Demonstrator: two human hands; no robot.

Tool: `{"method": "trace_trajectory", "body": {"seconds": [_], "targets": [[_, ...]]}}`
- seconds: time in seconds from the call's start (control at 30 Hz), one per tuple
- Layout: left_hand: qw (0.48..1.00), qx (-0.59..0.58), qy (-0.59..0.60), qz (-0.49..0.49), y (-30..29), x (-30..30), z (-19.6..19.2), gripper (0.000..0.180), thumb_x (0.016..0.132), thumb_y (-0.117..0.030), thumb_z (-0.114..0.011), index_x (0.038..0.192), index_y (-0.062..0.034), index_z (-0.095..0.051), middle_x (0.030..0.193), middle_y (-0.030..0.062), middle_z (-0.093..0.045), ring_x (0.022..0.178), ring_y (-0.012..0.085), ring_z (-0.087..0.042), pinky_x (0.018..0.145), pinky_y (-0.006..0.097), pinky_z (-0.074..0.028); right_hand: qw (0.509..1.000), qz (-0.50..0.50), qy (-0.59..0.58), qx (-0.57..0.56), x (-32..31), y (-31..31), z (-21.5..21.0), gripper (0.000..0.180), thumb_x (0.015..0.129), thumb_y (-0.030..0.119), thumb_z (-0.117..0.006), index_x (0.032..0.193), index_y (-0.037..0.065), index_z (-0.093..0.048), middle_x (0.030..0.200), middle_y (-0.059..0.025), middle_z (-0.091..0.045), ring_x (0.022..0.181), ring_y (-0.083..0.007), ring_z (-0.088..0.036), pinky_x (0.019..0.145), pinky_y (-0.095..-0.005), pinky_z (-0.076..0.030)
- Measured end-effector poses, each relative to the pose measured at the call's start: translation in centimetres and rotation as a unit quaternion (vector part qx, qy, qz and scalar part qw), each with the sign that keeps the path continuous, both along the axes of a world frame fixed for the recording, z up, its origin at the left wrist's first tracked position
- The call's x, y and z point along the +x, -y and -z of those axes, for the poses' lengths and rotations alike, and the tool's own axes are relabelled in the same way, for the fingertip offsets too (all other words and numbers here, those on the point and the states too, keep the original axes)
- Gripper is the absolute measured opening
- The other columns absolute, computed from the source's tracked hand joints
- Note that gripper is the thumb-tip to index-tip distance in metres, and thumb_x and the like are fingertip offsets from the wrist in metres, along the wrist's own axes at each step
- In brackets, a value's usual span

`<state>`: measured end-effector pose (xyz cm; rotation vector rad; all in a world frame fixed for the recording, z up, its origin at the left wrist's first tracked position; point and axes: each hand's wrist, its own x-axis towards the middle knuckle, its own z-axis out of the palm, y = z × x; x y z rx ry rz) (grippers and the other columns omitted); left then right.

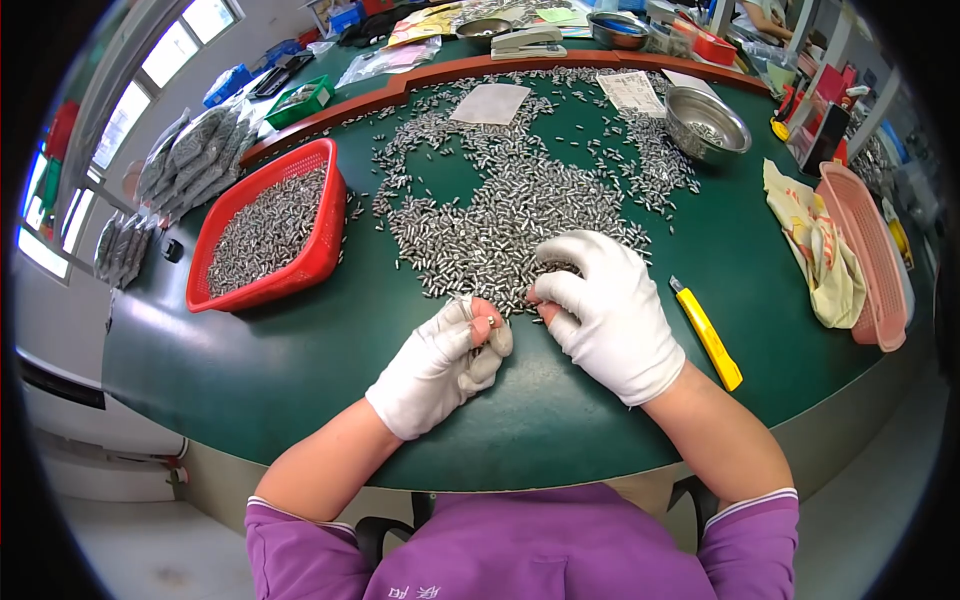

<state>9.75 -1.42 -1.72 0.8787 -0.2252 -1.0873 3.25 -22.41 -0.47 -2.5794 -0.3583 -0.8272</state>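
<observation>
A broad heap of small, shiny metal pins [490, 235] spreads over the green table [530, 420]. At its near edge, my left hand [435, 355], in a white glove with bare fingertips, pinches a small metal pin [491, 321] between thumb and finger. My right hand [615, 315], gloved the same way, rests at the heap's near right edge with its fingers curled in. Its bare thumb and fingertip are pressed down by the pins, and what they hold is hidden. To the right of that hand lies a yellow utility knife [708, 340].
On the left stands a red basket [334, 225] of pins beside stacked grey bags [195, 160]. A metal bowl [715, 145] sits at the back right, near paper slips [632, 92]. A pink basket [868, 260] with a yellow bag [825, 250] is far right. A brown ledge [440, 78] bounds the back.
</observation>
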Motion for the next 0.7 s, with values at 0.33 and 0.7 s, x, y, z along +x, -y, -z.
{"method": "trace_trajectory", "body": {"seconds": [0.33, 0.7], "targets": [[1.000, -0.015, -0.014, 0.002, -0.2, 0.2, 0.0, 0.023, 0.093, -0.023, -0.065, 0.111, -0.0128, -0.056, 0.095, 0.0021, -0.060, 0.064, 0.0075, -0.040, 0.059, 0.020, -0.034, 0.998, -0.022, -0.049, -0.043, -0.2, -0.5, 0.6, 0.015, 0.069, 0.011, -0.073, 0.081, 0.010, -0.064, 0.111, -0.0071, -0.061, 0.110, -0.0290, -0.056, 0.091, -0.0441, -0.047], [0.999, 0.013, 0.007, 0.039, 0.0, -0.5, 0.0, 0.021, 0.093, -0.022, -0.067, 0.110, -0.0137, -0.057, 0.096, 0.0024, -0.063, 0.069, 0.0033, -0.049, 0.059, 0.017, -0.038, 0.953, -0.122, -0.128, 0.245, -0.5, -1.2, 0.1, 0.019, 0.075, 0.015, -0.077, 0.092, 0.012, -0.069, 0.115, -0.0071, -0.063, 0.105, -0.0285, -0.060, 0.089, -0.0382, -0.049]]}}
